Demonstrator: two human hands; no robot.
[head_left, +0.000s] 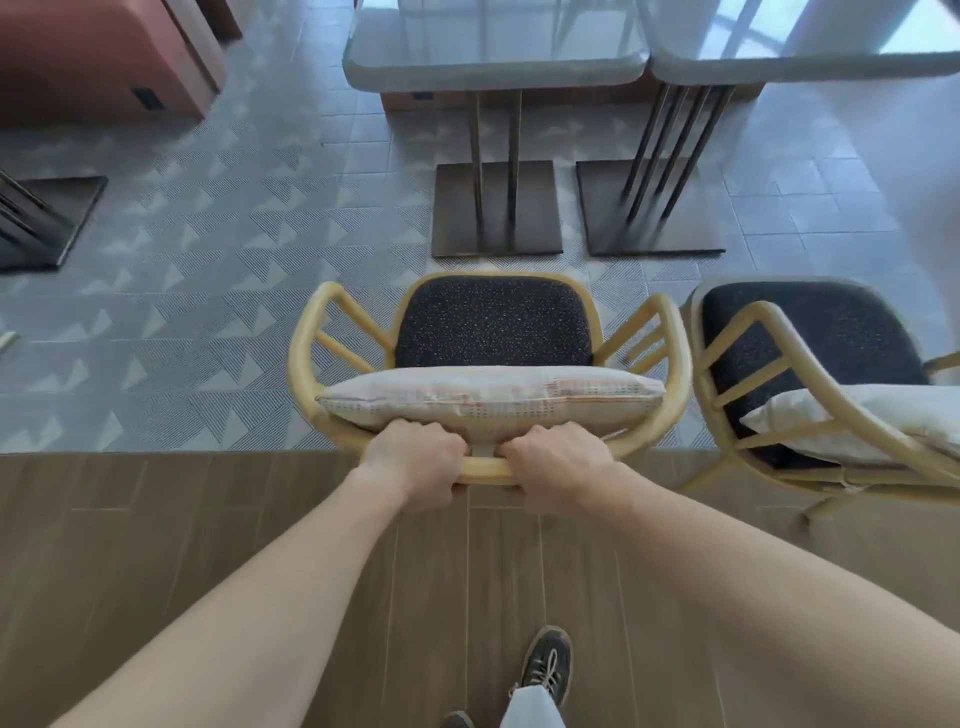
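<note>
A yellow rattan armchair (306, 358) with a dark speckled seat (493, 322) stands in front of me, facing away. A pale patterned cushion (488, 397) leans against its backrest. My left hand (415, 462) and my right hand (558, 465) both grip the top rail of the chair's back, side by side, fingers curled over the rail. The chair stands on the patterned grey floor just past the wooden strip under my feet.
A grey-topped table (493, 67) on a flat metal base (496, 213) stands straight ahead of the chair, a second table (779, 62) beside it. A matching armchair (810, 364) with a cushion is close on the right. A pink bench (104, 57) is at far left.
</note>
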